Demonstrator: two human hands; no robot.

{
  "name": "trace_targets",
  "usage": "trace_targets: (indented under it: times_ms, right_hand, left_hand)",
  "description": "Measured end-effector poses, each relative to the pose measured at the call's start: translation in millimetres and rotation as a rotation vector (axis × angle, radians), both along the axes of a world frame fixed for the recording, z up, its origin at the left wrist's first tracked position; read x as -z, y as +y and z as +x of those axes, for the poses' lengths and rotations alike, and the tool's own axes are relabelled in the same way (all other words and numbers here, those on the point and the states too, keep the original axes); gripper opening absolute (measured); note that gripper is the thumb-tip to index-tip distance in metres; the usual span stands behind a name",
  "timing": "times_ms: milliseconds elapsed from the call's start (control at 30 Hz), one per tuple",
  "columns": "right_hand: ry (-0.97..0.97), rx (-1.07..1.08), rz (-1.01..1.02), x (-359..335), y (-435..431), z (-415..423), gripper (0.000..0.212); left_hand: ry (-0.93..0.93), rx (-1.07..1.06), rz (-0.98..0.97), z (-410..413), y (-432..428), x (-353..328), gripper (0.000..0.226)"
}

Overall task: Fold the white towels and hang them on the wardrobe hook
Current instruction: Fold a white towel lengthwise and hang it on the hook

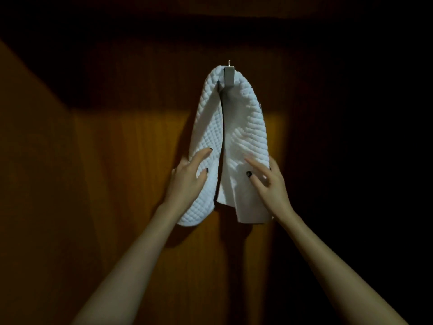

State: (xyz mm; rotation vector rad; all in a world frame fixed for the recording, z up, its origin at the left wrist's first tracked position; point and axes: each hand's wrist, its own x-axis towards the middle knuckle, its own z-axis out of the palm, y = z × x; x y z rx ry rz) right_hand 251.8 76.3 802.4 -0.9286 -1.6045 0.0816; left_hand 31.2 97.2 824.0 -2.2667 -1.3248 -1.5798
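White towel (248, 127) beneath spread left hand (187, 180), right hand (269, 184).

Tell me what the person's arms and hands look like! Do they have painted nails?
Yes! The nails on the left hand and the right hand are painted a dark colour, nearly black. The left arm and the right arm are bare, with no sleeves showing. I see no rings, watch or bracelets.

Before us the towel (246, 127) hangs over the hook (229, 76) on the wardrobe panel (140, 160), its two halves dropping left and right of it. Our left hand (187, 181) lies against the left half low down, and our right hand (269, 181) against the right half.
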Motion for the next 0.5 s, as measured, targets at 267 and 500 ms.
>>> trace_targets:
  times_ms: [267,500]
  right_hand:
    - [-0.083,0.078,-0.140,55,-6,-31,0.070]
    - [0.051,0.058,-0.066,69,-20,-35,0.075]
  left_hand:
    - [-0.015,-0.063,-0.070,5,-7,25,0.049]
    - [0.203,-0.013,0.471,28,-27,93,0.034]
